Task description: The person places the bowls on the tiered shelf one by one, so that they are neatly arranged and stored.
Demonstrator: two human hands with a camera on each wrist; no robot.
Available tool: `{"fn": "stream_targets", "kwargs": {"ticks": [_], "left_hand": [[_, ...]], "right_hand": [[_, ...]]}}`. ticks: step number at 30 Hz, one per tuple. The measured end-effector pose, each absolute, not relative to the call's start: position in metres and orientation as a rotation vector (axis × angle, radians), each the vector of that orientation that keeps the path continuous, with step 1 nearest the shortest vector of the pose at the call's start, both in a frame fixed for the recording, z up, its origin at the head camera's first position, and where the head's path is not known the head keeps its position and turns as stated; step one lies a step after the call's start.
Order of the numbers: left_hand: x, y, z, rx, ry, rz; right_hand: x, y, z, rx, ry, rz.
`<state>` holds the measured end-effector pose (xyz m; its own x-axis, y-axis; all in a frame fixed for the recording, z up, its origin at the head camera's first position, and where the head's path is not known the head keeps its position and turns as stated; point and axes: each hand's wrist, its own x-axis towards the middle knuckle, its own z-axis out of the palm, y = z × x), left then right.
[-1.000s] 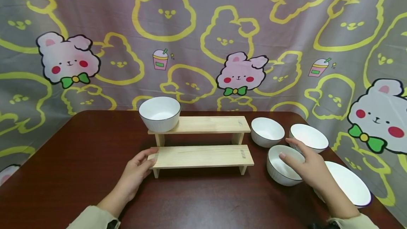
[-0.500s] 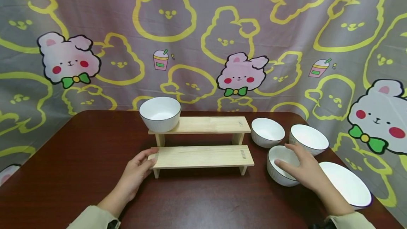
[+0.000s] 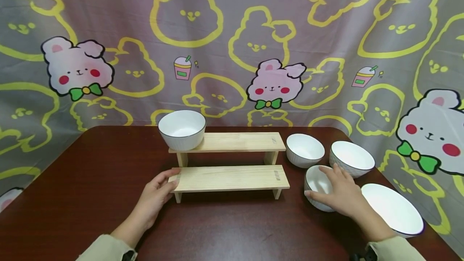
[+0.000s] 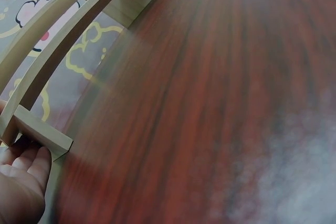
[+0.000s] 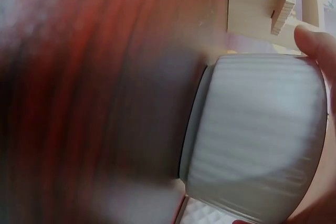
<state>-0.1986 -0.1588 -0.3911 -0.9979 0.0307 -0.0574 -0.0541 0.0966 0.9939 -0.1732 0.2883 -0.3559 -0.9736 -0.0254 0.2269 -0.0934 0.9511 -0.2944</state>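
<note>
My left hand point(image 3: 154, 194) holds the left end of a two-step wooden display stand point(image 3: 232, 178), thumb by the lower board's top. In the left wrist view the fingers point(image 4: 39, 169) curl against the stand's leg point(image 4: 44, 129). My right hand point(image 3: 342, 192) spans a white ribbed bowl point(image 3: 318, 180) with a dark rim, right of the stand. Its thumb point(image 5: 312, 43) lies at one side of the rim in the right wrist view, and a fingertip shows on the opposite side. The bowl's base sits at the tabletop. Another white bowl point(image 3: 182, 132) stands on the upper step's left end.
Two more white bowls stand behind the right hand, one by the stand point(image 3: 305, 150) and one farther right point(image 3: 352, 158). A wide white dish point(image 3: 393, 208) sits beside the right forearm near the table's edge. A cartoon-patterned curtain point(image 3: 217, 51) hangs behind the dark wooden table point(image 3: 217, 228).
My right hand has come down and left over the near bowl, its thumb passing from above the opening to the left rim. My left hand and the stand have stayed put.
</note>
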Motion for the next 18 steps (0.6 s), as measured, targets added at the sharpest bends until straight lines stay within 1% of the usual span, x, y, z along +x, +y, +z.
{"fn": "stream_targets", "kwargs": {"ticks": [18], "left_hand": [[-0.1974, -0.1594, -0.3914, -0.034, 2.264, 2.098]], "right_hand": [[-0.1743, 0.2874, -0.3567, 0.064, -2.827, 0.483]]}}
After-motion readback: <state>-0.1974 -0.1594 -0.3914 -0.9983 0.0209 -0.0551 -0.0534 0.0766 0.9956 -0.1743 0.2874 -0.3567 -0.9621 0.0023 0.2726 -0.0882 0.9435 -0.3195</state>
